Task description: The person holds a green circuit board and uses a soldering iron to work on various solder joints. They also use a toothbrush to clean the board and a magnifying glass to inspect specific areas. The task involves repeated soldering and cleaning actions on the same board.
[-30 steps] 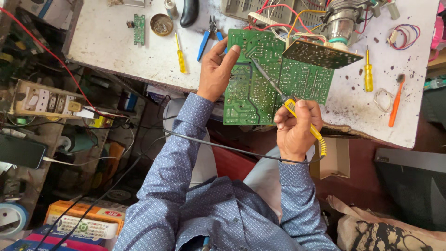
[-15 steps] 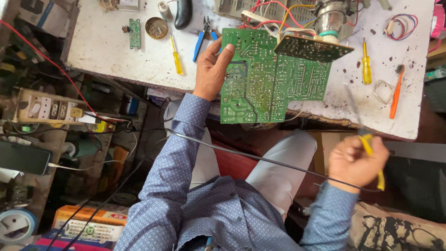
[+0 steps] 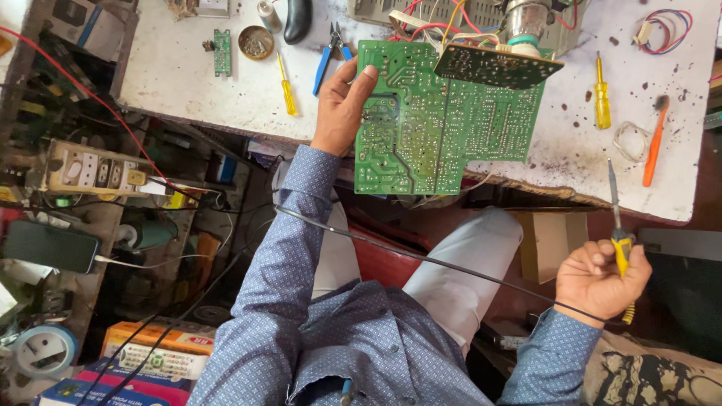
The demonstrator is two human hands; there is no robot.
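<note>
Gripping the green board (image 3: 444, 120) by its left edge with the left hand (image 3: 342, 109), thumb curled over the solder face, fingers tucked behind. Held over the near edge of the white bench (image 3: 188, 83), solder side facing up toward the camera, long axis running left to right, roughly level. Smaller dark board (image 3: 498, 66) hanging off its far right corner, wired into a tangle of red and yellow leads (image 3: 425, 22) further back.

Right hand (image 3: 602, 282) way off to the near right, well apart from the board, fist closed round the yellow handle of a soldering iron (image 3: 618, 225). Iron pointing straight away, tip toward the bench, long axis near to far, black cord (image 3: 421, 259) trailing left across the lap.

Scattered on the bench: yellow screwdriver (image 3: 286, 86) and blue pliers (image 3: 329, 56) just left of the board, another yellow screwdriver (image 3: 602, 94) and an orange brush (image 3: 654, 143) out on the right. Small tin (image 3: 256, 43) further left. Phone (image 3: 49, 246) charging on the far left shelf.
</note>
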